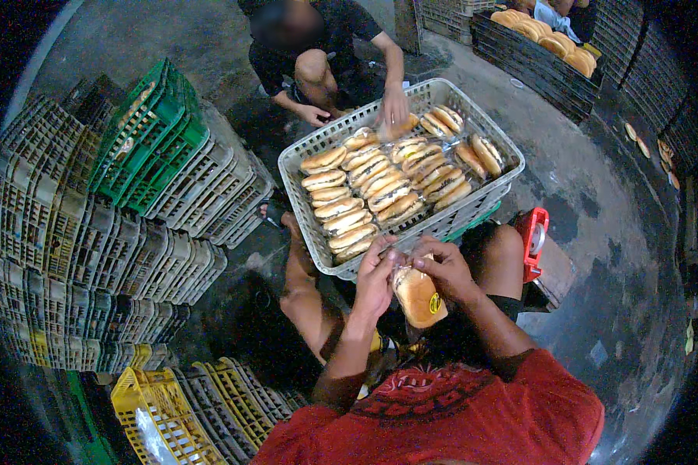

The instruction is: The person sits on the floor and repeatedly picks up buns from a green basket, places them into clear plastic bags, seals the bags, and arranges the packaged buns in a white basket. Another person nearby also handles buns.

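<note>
Stained concrete floor (613, 263). At left, stacked plastic crates (93, 232); at centre, a pale crate (442, 222) of filled buns (392, 192). At its near edge, the left hand's (378, 265) fingers pinch a clear bag's gathered end, with a bun (419, 301) inside below; the right hand's (445, 268) fingers grip it too. A slack pinch could drop the bun; a hard tug could tear thin plastic. Farther right, a red tape dispenser (532, 246).

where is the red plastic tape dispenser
In the head view, the red plastic tape dispenser is right of centre, just right of the person's bare right knee.
</note>
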A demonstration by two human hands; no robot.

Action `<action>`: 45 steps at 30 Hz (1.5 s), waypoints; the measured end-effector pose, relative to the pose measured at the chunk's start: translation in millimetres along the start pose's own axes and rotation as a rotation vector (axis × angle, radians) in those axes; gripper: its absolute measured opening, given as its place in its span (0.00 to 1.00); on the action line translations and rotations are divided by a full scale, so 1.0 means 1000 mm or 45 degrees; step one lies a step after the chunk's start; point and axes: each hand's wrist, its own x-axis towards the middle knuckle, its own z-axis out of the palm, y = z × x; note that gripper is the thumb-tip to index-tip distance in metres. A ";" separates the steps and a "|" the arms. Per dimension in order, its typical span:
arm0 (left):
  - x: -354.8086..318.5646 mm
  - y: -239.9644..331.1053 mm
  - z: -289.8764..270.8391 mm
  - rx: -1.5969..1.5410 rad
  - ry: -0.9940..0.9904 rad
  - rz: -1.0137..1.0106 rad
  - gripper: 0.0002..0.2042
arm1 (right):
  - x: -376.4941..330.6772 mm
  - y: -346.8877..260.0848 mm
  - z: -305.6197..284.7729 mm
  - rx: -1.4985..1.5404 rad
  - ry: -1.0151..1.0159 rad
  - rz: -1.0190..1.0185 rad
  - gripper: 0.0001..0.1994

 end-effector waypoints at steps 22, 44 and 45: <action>0.008 -0.006 0.024 1.063 -0.085 0.649 0.02 | -0.002 0.001 -0.009 -0.457 0.375 -0.340 0.06; 0.027 -0.054 0.043 0.762 0.013 0.410 0.13 | -0.134 0.158 -0.246 -0.200 1.629 0.285 0.19; 0.027 -0.055 0.044 0.684 0.009 0.399 0.13 | -0.129 0.151 -0.246 -0.091 1.589 0.228 0.19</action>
